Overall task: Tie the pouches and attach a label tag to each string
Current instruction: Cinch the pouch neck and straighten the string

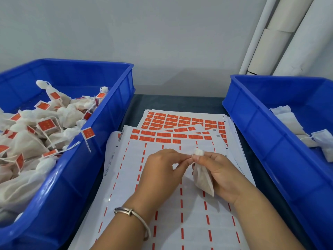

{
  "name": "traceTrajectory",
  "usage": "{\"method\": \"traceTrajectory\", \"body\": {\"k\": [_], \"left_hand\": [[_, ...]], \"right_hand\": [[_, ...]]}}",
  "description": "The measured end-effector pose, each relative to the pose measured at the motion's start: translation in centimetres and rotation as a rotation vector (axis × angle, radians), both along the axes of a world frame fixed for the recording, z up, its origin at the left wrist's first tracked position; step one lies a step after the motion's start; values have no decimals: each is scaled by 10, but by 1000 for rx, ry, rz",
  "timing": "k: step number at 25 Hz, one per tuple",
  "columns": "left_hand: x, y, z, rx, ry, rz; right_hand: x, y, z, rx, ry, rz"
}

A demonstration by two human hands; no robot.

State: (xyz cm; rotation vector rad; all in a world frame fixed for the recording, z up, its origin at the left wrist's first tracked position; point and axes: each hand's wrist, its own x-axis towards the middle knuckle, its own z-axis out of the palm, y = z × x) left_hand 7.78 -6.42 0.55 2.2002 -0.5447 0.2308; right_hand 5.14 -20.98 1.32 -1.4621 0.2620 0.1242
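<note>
1. Right hand: fingers curled round a small white pouch, gripping it just under the gathered neck. The bunched top pokes out above the fingers; the body hangs down toward the person, off the paper.
2. Left hand: thumb and forefinger pinched together right at the pouch neck, touching the right fingertips. Presumably on the drawstring; the string itself is too thin to make out here. A metal bangle sits on the left wrist.
3. Judged step: drawing or knotting the string of this pouch. No orange tag shows on it, so the label is not yet attached.
4. Directly under the hands: label sheet, most of it stripped to bare backing with red dashed lines. Orange labels remain only in the far rows.
5. Beyond it, further label sheets lie fanned out, mostly full.
6. Left blue bin: heaped with tied pouches, each carrying an orange tag on its string. Taken as finished output; a large share of the batch looks done.
7. Right blue bin: a few flat, untagged pouches near its outer side. Taken as remaining stock; the count is low, though part of the bin is out of view.
</note>
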Motion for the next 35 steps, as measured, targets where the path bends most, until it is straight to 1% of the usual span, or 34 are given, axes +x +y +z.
{"method": "traceTrajectory", "body": {"k": [5, 8, 10, 12, 14, 17, 20, 23, 27, 31, 33, 35], "left_hand": [[2, 3, 1, -38, -24, 97], [4, 3, 1, -37, -4, 154], [5, 5, 3, -77, 5, 213], [5, 6, 5, -134, 16, 278], [5, 7, 7, -168, 26, 326], [3, 7, 10, -207, 59, 351], [2, 9, 17, -233, 82, 324], [-4, 6, 27, -233, 76, 269], [-11, 3, 45, -203, 70, 208], [-4, 18, 69, -56, 49, 101], [14, 22, 74, -1, 80, 116], [38, 16, 66, 62, 136, 146]], "right_hand": [[0, -4, 1, 61, 30, 38], [1, -4, -2, 31, 48, 66], [2, -5, -3, 34, 58, 94], [1, -5, 0, 82, 53, 142], [0, -3, 1, 75, 38, 190], [-3, 1, 4, 54, 11, 239], [-8, 3, 9, 68, -26, 315], [-11, 4, 15, 72, -73, 280], [-13, 5, 25, 149, -111, 204], [-11, -11, 41, 225, -56, 119], [-2, -22, 46, 190, -41, 62], [11, -28, 46, 180, -21, 0]]}}
